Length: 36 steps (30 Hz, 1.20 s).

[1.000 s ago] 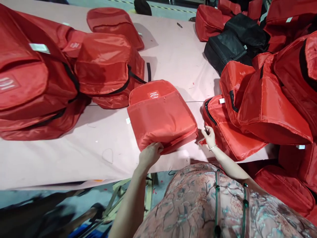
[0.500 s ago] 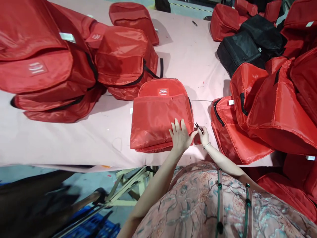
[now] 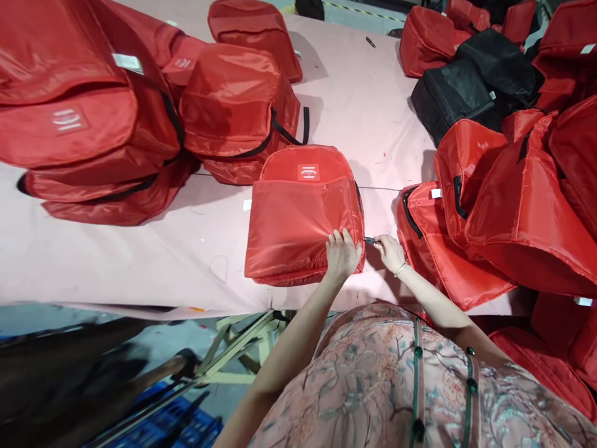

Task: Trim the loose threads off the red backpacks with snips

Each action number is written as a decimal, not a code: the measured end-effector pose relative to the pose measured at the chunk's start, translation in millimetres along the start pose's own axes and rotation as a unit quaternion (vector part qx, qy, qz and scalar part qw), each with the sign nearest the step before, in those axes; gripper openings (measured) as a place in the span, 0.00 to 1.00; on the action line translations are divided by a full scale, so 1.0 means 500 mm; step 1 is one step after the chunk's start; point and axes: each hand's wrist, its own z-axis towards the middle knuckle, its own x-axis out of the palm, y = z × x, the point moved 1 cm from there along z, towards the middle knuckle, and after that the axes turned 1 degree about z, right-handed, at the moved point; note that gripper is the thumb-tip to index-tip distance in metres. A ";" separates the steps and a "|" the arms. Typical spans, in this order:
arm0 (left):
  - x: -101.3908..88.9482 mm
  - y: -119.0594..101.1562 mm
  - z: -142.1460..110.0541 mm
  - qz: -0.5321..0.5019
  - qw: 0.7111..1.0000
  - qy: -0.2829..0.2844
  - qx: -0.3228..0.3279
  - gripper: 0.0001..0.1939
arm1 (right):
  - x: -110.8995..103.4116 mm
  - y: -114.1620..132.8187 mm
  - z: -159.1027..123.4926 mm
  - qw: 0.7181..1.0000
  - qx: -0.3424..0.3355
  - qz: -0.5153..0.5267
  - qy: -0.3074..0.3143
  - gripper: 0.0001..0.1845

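A red fabric bag (image 3: 298,211) with a small white label lies flat near the front edge of the pink table (image 3: 140,255). My left hand (image 3: 342,255) grips the bag's near right corner, fingers curled into the fabric. My right hand (image 3: 390,252) is just right of that corner, closed on small thread snips (image 3: 370,240) whose tip points at the bag's right edge.
Stacks of red bags (image 3: 93,112) fill the table's left side. More red bags (image 3: 513,193) pile up at the right, with a black bag (image 3: 466,87) behind them. Another red bag (image 3: 254,31) lies at the far side. The table's front edge is close to my body.
My left hand went from the bag's front edge to its right corner, first lying flat, now gripping the fabric. My right hand brought the snips up to that corner. The bag was squared up.
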 end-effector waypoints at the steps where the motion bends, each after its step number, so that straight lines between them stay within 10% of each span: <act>1: 0.000 -0.001 -0.001 0.000 1.000 0.001 0.001 0.32 | -0.006 0.001 0.007 1.000 -0.007 -0.020 0.010 0.10; 24: 0.005 -0.006 -0.005 -0.005 1.000 -0.002 -0.012 0.31 | -0.071 0.039 0.056 0.978 -0.062 -0.169 0.104 0.08; 31: 0.009 0.026 -0.025 -0.010 1.000 -0.025 0.006 0.31 | -0.050 0.006 0.042 0.999 -0.006 0.028 0.039 0.06; 36: 0.014 0.108 -0.100 -0.011 0.999 -0.008 0.049 0.30 | -0.003 -0.048 -0.010 0.965 0.067 0.252 -0.016 0.10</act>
